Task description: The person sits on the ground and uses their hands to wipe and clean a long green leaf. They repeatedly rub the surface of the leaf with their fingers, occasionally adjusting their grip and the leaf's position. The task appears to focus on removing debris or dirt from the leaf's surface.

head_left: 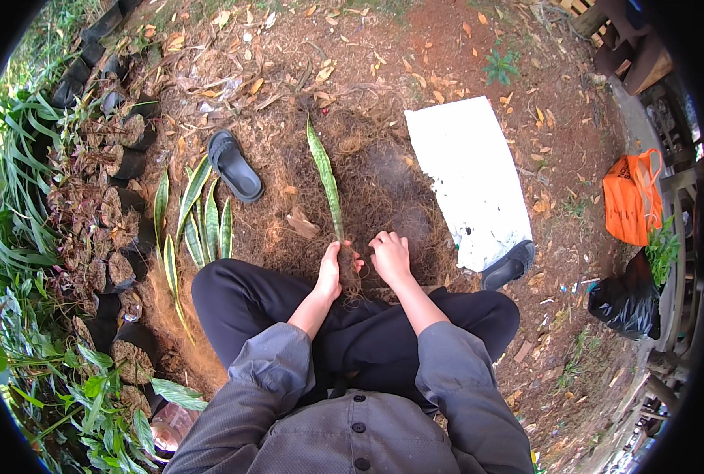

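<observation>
My left hand (330, 272) is closed round the base of a single snake plant leaf (325, 175). The leaf points away from me, long and mottled green, and stringy brown roots (353, 278) hang below the grip toward my lap. Just to the right is my right hand (390, 254), its fingers curled inward close to the roots. Whatever those fingers pinch, if anything, is too small to make out. Loose brown fibre and dark soil (289, 245) cover the ground in front of my crossed legs.
More snake plants (202, 213) lie by my left knee, beside a dark sandal (236, 166). A white sheet (470, 174) is spread at the right, touching another sandal (509, 265). Potted plants (123, 205) line the left; an orange bag (632, 197) and a black plastic bag (627, 300) stand far right.
</observation>
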The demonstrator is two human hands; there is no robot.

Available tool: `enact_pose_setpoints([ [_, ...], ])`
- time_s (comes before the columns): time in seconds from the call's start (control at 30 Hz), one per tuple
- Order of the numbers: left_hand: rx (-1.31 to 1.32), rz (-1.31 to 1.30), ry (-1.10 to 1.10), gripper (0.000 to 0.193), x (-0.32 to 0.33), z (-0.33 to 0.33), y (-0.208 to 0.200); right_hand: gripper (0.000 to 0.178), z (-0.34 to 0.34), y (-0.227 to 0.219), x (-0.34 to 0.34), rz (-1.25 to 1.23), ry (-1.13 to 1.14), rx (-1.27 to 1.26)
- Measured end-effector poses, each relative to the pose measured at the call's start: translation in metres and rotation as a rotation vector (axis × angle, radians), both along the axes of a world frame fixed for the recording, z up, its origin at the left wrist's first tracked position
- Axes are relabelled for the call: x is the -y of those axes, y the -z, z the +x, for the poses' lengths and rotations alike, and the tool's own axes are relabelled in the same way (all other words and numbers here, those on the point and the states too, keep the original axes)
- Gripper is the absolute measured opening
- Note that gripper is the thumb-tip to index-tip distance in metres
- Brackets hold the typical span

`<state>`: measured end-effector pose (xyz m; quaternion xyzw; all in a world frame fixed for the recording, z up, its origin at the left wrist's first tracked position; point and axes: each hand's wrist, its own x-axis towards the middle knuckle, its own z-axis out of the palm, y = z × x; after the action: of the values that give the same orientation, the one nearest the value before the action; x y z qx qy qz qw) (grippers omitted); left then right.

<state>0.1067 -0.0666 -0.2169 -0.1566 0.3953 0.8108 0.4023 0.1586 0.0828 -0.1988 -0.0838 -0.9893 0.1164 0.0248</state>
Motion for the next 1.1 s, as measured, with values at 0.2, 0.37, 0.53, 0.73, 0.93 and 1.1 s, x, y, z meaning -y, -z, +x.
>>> enact_pose_setpoints([
  [0.2,-0.091,-0.09,0.027,0.029,0.0,0.0,-0.008,0.034,0.001,0.01,0.012,0.138,-0.058,-0.032],
  [0.37,-0.122,-0.141,0.045,0.03,-0.002,0.001,-0.009,0.024,0.001,0.013,0.012,0.171,-0.099,-0.059],
  [0.53,0.02,-0.027,0.006,0.037,0.005,0.0,-0.003,0.02,-0.007,-0.028,0.017,-0.232,0.05,-0.232],
  [0.73,0.062,-0.029,0.015,0.041,-0.001,-0.001,-0.003,0.022,-0.018,-0.023,0.017,-1.225,0.219,-0.181],
  [0.93,-0.012,-0.036,-0.008,0.035,0.001,0.0,-0.002,0.023,-0.018,-0.016,0.028,-1.163,0.248,-0.116],
  [1.1,-0.152,-0.14,-0.002,0.025,-0.003,0.001,-0.017,0.012,-0.018,-0.014,0.024,-0.92,0.097,-0.121],
])
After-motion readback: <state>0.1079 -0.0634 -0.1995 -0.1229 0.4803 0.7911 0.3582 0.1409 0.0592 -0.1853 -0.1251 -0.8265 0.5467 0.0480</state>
